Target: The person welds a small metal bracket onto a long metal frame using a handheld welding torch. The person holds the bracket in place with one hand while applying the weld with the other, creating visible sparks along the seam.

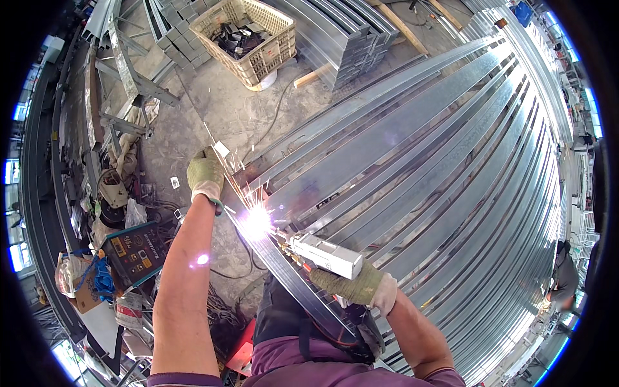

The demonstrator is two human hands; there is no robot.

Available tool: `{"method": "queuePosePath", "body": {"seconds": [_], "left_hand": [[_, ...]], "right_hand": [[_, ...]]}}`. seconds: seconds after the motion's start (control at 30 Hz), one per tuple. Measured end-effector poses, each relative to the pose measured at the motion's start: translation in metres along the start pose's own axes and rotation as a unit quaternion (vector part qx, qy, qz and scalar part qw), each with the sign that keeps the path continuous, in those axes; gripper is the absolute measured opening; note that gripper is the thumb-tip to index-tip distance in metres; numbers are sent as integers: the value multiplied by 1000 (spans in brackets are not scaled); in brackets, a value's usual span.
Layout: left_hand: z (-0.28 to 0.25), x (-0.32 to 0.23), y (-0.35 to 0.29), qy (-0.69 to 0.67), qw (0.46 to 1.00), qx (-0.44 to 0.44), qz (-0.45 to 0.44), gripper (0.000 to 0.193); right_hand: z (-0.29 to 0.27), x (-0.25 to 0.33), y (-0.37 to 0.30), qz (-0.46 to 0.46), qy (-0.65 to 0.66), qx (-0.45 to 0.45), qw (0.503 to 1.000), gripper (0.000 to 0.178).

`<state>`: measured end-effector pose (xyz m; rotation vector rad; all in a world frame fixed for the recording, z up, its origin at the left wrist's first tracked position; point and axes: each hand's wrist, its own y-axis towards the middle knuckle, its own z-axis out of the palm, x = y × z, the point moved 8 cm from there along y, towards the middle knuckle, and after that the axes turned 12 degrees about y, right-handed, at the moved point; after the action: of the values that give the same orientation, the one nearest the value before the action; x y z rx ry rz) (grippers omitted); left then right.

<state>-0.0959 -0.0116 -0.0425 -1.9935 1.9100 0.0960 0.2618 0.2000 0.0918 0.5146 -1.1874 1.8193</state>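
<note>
In my right hand (351,284), gloved in olive green, is a handheld welding gun (327,254) with a white boxy body and a brass-coloured nozzle. Its tip meets a galvanized metal bar (284,274) in front of me, where a blinding white-violet glare (256,221) throws sparks up and left. The glare hides the joint itself. My left hand (206,173), in a matching glove, is closed at the far left end of that bar, beyond the sparks. A small whitish square plate (221,149) shows beside its fingertips. What the left fingers grip is hidden.
Long galvanized strips (400,151) fan out on the right. A beige plastic crate (248,64) of dark metal pieces stands at the back, near stacked steel profiles (342,45). A control box (135,253) and cables lie left. Another person (566,274) is at the far right.
</note>
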Motion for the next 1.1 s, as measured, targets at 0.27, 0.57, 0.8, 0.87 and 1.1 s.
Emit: {"method": "queuePosePath", "body": {"seconds": [0.27,0.57,0.8,0.87,1.1], "left_hand": [[-10,-18,-10,18,1000,-6,16,56],[-6,-7,-4,-9,1000,7,-2,57],[-5,-5,5,44,997,-19,55,56],[-5,-9,-2,22,999,-5,22,56],[-8,-8,-3,1,1000,7,-6,55]], "right_hand": [[-7,-25,-7,129,-62,-43,989,55],[-4,-20,-8,140,-98,-77,982,52],[-9,-36,-6,114,-106,-63,986,51],[-8,-31,-8,113,-107,-67,985,51],[-20,-69,-11,95,-130,-27,987,44]]}}
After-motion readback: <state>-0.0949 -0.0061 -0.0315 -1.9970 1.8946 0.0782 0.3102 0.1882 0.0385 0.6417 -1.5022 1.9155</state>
